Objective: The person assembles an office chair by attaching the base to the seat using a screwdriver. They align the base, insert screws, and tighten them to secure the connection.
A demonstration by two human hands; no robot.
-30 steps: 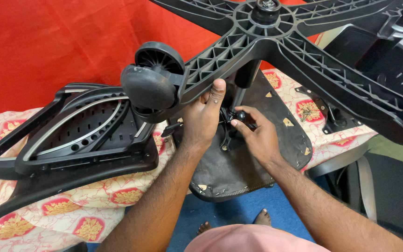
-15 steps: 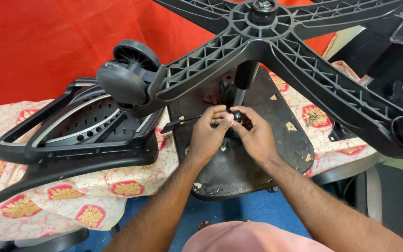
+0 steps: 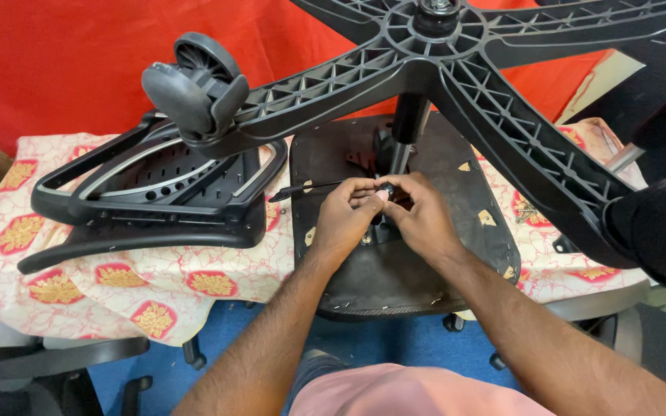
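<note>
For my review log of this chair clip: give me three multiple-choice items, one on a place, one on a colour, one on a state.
1. Where do both hands meet?
A. on the seat underside below the post
B. on the caster
C. on the backrest frame

2. What colour is the backdrop?
A. blue
B. red
C. white

3. How does the star base stand?
A. flat on the floor
B. raised above the seat
C. detached, lying on the cloth

Answers:
1 A: left hand and right hand touch at the seat underside.
2 B: the backdrop is red.
3 B: the star base sits up on its post.

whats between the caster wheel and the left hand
In the head view, the corner of the black chair back frame and the thin black lever lie between the caster wheel and the left hand.
</note>
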